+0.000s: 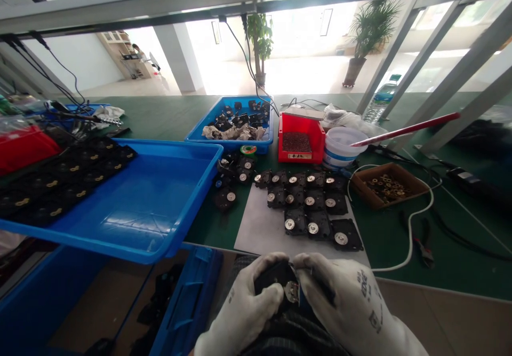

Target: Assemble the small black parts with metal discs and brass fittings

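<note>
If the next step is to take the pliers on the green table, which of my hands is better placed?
Probably the right hand: the pliers lie on its side, nearer than to the left hand, which holds the black part. The right hand is at it too.

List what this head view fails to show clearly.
Head view: underside of the black plastic part, hidden by the white-gloved left hand and right hand.
Head view: lower blue plastic bin, cut off by left and bottom edges.
Head view: lettering on the white label on the red plastic box, too small to read.
</note>
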